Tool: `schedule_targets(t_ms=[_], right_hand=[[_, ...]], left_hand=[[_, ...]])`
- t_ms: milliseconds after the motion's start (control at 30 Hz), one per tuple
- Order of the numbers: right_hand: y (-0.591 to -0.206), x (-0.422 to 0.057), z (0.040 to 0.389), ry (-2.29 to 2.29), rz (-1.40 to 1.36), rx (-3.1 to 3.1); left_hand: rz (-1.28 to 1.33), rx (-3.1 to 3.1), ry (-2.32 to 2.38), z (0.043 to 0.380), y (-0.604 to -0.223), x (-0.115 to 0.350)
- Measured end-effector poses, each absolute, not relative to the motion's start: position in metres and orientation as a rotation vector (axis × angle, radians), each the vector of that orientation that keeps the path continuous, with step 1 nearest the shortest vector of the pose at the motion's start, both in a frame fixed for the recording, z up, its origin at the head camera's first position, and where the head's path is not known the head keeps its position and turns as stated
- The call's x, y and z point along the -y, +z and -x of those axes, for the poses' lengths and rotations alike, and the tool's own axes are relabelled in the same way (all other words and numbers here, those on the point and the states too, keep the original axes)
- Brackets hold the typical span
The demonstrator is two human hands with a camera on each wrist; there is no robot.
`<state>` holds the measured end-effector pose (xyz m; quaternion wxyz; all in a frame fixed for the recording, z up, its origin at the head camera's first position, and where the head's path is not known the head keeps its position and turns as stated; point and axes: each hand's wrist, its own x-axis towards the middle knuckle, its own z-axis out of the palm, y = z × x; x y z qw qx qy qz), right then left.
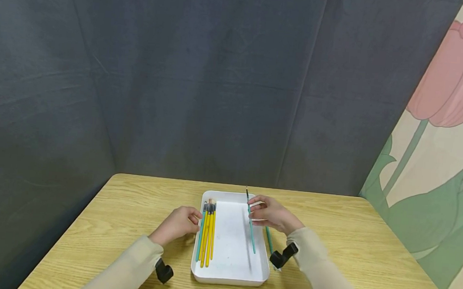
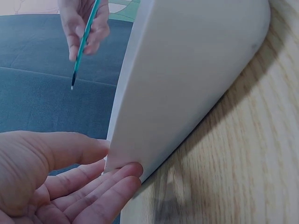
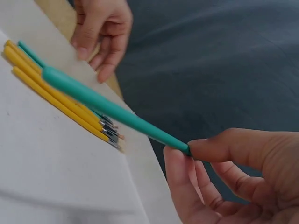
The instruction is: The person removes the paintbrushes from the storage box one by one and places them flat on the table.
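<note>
A teal-handled paintbrush (image 1: 251, 233) is pinched between the thumb and fingertips of my right hand (image 1: 273, 213), above the right side of a white tray (image 1: 226, 276). Its bristle end points up and away in the head view. My left hand (image 1: 178, 223) is at the tray's left side. In the left wrist view, the left fingers (image 2: 126, 175) touch the outer wall with the thumb by the rim. Along the tray's left inside lie several yellow paintbrushes (image 1: 209, 237) and a teal one (image 1: 200, 238), bristles toward the far end.
Another teal handle (image 1: 268, 240) lies outside the tray's right wall, partly hidden by the right wrist's camera. The tray stands on a wooden table (image 1: 139, 200). Behind hangs a dark curtain (image 1: 219, 94); a wall with painted tulips (image 1: 445, 88) is at the right.
</note>
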<state>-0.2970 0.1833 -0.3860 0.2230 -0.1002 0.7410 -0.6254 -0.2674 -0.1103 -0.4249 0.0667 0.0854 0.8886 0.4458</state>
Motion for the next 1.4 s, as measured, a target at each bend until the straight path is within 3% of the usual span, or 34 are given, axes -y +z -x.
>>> schedule_targets(t_ms=[600, 1400], right_hand=[[-0.399, -0.242, 0.282, -1.769, 0.27, -2.016], [-0.431, -0.251, 0.294, -1.707, 0.157, -2.047]], left_hand=[[-0.257, -2.671, 1.34, 0.27, -0.426, 0.112], [-0.251, -2.663, 1.337, 0.269, -0.423, 0.112]])
